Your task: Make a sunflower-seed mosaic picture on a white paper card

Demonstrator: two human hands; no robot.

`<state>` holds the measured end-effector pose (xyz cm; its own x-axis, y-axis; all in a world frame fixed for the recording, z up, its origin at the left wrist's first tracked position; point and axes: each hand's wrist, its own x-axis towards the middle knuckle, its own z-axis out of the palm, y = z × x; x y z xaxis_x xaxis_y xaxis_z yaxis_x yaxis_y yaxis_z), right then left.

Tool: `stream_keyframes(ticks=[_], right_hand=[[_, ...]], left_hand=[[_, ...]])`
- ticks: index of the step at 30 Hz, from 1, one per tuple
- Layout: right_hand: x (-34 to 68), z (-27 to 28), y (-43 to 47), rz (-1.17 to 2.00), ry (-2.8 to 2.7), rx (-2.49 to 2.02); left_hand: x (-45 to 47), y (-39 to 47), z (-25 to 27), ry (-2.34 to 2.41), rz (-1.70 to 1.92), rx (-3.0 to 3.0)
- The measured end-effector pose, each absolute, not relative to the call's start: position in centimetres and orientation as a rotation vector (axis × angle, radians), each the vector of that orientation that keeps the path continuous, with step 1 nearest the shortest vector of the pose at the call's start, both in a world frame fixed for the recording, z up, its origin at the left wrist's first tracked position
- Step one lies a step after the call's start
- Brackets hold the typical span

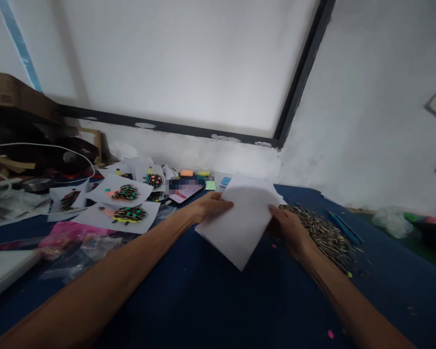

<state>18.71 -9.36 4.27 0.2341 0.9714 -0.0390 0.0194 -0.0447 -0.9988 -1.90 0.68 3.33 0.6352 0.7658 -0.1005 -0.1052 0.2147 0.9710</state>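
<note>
A blank white sheet of paper (241,223) hangs tilted over the blue tabletop (218,310), one corner pointing toward me. My left hand (214,206) grips its left edge, thumb on top. On the opposite edge my right hand (285,225) pinches the paper, its fingers partly hidden beneath. Whether it is one sheet or more I cannot tell. Just right of my right hand lies a heap of small dark striped sticks or seeds (323,235). To the left, several white papers carry hedgehog-like figures, one of them a figure with green dots (129,214).
A phone (187,191) lies behind my left forearm, near orange (186,173) and green (210,185) clay-like blocks. Blue tweezers (345,228) rest beyond the heap. Pink plastic packaging (72,235), a white device (9,271) and cables fill the left side. A wall stands behind.
</note>
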Motion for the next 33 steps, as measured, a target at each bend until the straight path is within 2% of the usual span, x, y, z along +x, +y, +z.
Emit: stream_keyframes(ticks=[10, 14, 17, 20, 23, 33], right_hand=[[18.8, 4.2, -9.3, 1.128, -1.152, -1.401], [18.7, 4.9, -10.0, 1.278, -1.273, -1.469], [18.3, 5.2, -10.5, 1.369, -1.385, -1.491], [17.9, 5.0, -10.7, 1.403, -1.494, -1.49], [17.7, 4.7, -10.7, 1.373, -1.579, -1.473], [16.8, 4.1, -9.7, 1.101, -1.674, -1.425]], left_hand=[[-1.4, 0.9, 3.8, 0.673, 0.674, 1.079], [-2.3, 1.4, 4.9, 0.747, 0.85, 1.094], [-2.8, 1.1, 6.3, 0.787, 0.889, 1.449], [-2.4, -0.1, 7.6, 0.639, 0.729, 1.916], [-1.3, -1.2, 8.2, 0.585, 0.519, 2.235], [0.2, -1.6, 7.2, 0.573, 0.512, 2.265]])
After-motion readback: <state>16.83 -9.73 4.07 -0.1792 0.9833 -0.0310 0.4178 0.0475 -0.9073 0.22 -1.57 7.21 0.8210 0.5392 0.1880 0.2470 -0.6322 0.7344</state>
